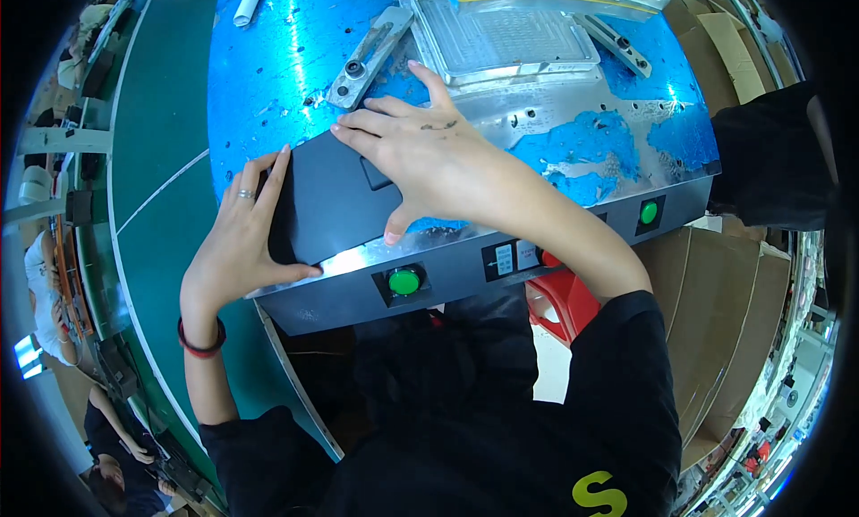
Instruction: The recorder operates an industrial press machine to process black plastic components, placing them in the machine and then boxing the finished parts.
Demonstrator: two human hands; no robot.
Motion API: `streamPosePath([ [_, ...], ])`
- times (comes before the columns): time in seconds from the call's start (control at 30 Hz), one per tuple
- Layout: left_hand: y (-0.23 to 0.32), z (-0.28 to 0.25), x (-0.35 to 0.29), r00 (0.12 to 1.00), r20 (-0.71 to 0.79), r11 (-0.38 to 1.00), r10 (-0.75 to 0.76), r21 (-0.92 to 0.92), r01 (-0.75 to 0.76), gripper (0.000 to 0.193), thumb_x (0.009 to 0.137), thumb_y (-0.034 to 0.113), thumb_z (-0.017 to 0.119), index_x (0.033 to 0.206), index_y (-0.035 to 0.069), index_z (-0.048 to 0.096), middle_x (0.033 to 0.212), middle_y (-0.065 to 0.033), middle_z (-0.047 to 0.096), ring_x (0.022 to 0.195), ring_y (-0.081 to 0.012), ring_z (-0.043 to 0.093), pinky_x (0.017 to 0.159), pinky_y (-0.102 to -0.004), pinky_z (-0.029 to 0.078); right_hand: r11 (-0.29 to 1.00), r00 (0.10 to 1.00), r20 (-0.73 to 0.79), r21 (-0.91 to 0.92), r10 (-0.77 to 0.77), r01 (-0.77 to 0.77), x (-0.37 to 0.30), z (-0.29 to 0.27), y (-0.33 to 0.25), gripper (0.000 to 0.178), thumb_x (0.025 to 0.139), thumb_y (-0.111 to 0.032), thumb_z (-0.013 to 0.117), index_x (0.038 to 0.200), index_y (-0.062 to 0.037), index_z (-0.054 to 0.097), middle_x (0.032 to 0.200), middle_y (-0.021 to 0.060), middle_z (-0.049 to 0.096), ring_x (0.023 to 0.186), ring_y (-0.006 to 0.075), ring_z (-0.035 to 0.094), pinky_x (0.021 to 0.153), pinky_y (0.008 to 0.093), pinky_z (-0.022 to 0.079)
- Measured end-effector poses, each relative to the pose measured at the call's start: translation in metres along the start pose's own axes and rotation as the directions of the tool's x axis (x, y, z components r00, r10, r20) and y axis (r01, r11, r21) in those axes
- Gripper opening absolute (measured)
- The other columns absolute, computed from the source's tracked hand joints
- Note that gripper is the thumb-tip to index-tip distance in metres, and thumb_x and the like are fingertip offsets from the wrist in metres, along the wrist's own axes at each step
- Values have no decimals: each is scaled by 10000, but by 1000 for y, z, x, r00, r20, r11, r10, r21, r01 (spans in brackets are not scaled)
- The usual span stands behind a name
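A flat dark grey panel (327, 190) lies near the front left corner of a metal machine bed, with a small rectangular recess by its right side. Around its left end sits my left hand (234, 235), thumb at the near edge and fingertips at the far corner. My right hand (416, 150) spans the right end, fingertips on the far edge, thumb down by the near edge and index finger stretched away. Between them the two hands hold the panel. What lies beneath the panel is hidden.
The machine bed (573, 159) has worn blue film and a front face with green buttons (403, 282). Behind are a clear rectangular mould plate (506, 38) and metal clamp bars (369, 56). Cardboard boxes (716, 329) stand right, near another person's dark sleeve (765, 159). More people work far left.
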State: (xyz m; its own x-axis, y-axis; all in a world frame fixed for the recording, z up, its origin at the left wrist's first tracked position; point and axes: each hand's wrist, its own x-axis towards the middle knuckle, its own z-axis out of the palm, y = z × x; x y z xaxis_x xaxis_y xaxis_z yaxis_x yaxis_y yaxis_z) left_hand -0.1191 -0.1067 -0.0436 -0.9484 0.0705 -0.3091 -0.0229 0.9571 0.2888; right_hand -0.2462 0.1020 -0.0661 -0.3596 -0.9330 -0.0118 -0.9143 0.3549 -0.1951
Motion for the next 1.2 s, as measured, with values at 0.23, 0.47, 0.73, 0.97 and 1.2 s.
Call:
streamPosePath([
  [0.23, 4, 17, -14, 961, -242, 989, 133, -24, -143, 1232, 426, 294, 830, 1472, 44, 231, 1349, -228, 313, 1264, -397, 319, 1075, -484, 283, 971, 832, -539, 241, 133, 1, -69, 12, -16, 755, 610, -402, 802, 1238, -88, 525, 1297, 72, 493, 1224, 248, 428, 1010, 497, 237],
  [0.47, 83, -2, 41, 894, -286, 901, 344, -166, -400, 1206, 435, 337, 820, 1460, 24, 268, 1389, -217, 300, 1292, -402, 309, 1091, -463, 265, -209, 789, -288, 863, 543, 459, -141, 39, -19, 775, 943, -483, 473, 1506, -84, 121, 1496, 166, 279, 1334, 282, 350, 1051, 460, 317],
  [0.73, 122, 6, 200, 597, -599, 821, 534, 196, -537, 936, 658, 513, 753, 1346, -23, 414, 1273, -289, 506, 1183, -432, 488, 1020, -419, 387, 35, 353, -377, 724, 856, 689, -97, -4, 165, 339, 963, -197, 507, 1209, 22, 427, 1250, 204, 530, 1199, 256, 497, 1052, 361, 361],
  [0.97, 79, -3, 199, 830, -383, 907, 406, 55, -418, 838, 807, 594, 601, 1396, 37, 390, 1360, -240, 460, 1311, -369, 377, 1110, -427, 259, -61, 484, -225, 860, 845, 507, -79, 8, 168, 418, 959, -185, 491, 1255, 101, 421, 1292, 218, 503, 1244, 281, 466, 1079, 358, 341],
  [1.2, 114, 51, 79, 796, -478, 929, 371, 180, -324, 639, 884, 251, 550, 1429, 10, 318, 1489, -168, 320, 1397, -328, 269, 1138, -492, 166, 177, 451, -274, 953, 849, 246, -164, 13, 113, 426, 991, -156, 414, 1341, 86, 390, 1376, 220, 447, 1286, 273, 442, 1074, 363, 350],
])
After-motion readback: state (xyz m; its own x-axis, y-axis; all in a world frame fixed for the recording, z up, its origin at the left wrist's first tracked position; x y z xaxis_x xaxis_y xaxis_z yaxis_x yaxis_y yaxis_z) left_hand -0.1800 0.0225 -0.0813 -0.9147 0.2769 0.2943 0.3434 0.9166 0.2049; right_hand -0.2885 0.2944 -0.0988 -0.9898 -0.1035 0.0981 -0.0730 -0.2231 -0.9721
